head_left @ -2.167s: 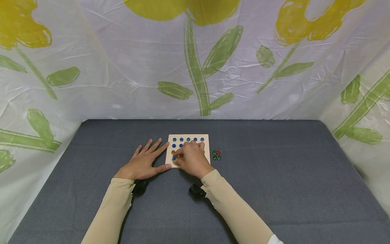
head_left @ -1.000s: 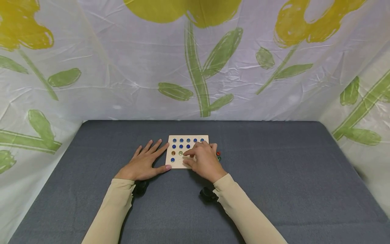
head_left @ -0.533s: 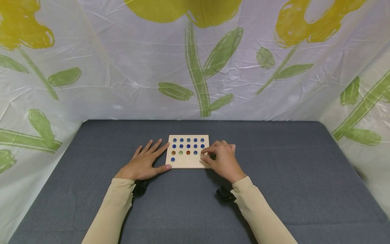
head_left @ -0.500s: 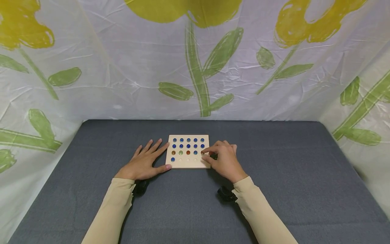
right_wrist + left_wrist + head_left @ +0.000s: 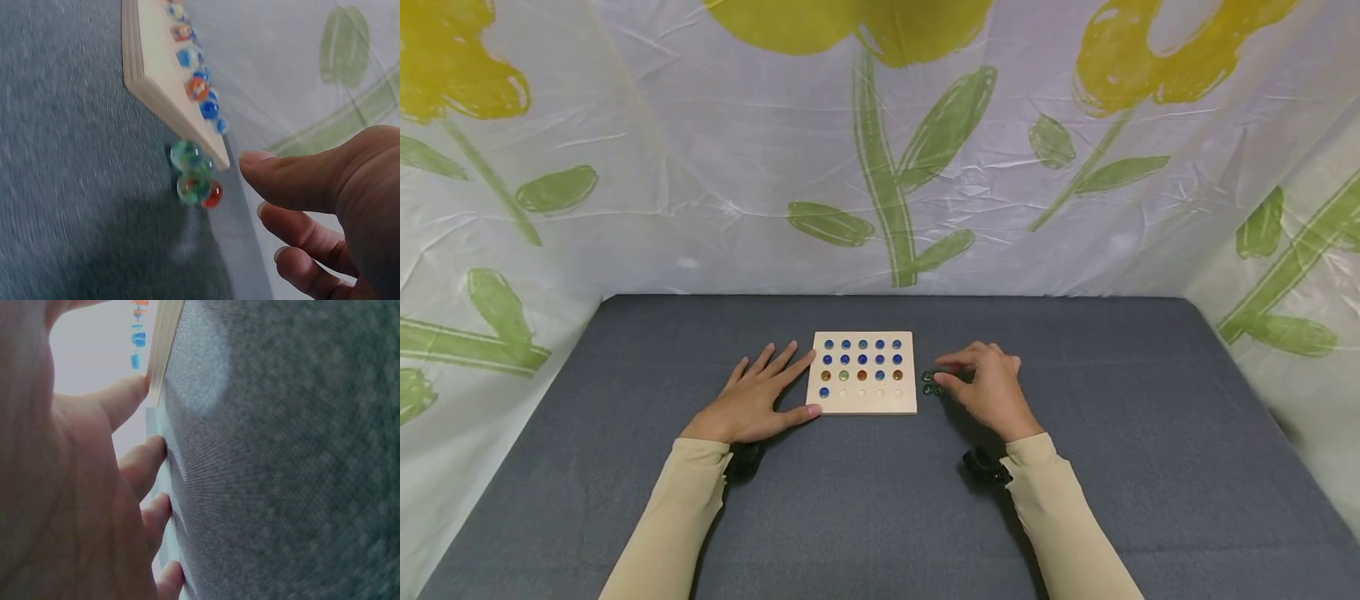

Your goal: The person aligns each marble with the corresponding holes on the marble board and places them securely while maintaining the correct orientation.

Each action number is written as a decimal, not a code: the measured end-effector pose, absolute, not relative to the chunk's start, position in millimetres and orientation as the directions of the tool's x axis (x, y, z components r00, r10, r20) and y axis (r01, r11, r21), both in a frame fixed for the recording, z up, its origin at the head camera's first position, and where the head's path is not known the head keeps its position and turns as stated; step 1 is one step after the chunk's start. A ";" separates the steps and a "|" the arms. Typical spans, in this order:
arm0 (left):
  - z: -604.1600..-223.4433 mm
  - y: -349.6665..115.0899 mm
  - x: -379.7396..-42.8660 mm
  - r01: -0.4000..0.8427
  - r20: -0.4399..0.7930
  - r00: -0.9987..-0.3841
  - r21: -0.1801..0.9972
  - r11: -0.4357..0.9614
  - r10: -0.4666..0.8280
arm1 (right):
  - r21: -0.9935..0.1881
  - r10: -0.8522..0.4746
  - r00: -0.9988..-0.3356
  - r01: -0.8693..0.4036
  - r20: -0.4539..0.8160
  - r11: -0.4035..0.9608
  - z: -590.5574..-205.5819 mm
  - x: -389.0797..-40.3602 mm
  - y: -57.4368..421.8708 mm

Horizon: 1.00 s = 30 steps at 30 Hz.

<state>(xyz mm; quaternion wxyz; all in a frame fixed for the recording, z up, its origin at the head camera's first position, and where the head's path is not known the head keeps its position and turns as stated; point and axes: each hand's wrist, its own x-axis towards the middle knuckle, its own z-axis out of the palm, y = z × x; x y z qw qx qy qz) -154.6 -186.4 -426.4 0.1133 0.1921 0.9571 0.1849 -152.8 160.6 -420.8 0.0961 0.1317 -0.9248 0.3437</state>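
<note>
Fingers (image 5: 957,359) of the right hand (image 5: 995,388) stand apart by the loose marbles (image 5: 192,188) on the counter (image 5: 1120,467); filling the last row of the board (image 5: 865,405) seems underway, next calling for a pinch. The left hand (image 5: 749,405), spread, touches the board. Sixteen seated marbles (image 5: 862,360), four bare holes (image 5: 880,393); loose, three green, probably one red.

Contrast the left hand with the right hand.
Pose: the left hand spreads its fingers wide; the right hand curves its fingers.
Place: the left hand touches the left side of the wooden board; the right hand is off its right side, near the loose glass marbles.
Shared: both emerge from beige sleeves; neither visibly grips anything.
</note>
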 end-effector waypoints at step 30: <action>-426.9 -185.3 -156.0 0.319 -0.155 -0.901 0.397 0.861 0.405 | -0.600 -0.145 -0.961 -0.260 0.234 0.757 -436.0 -160.5 166.8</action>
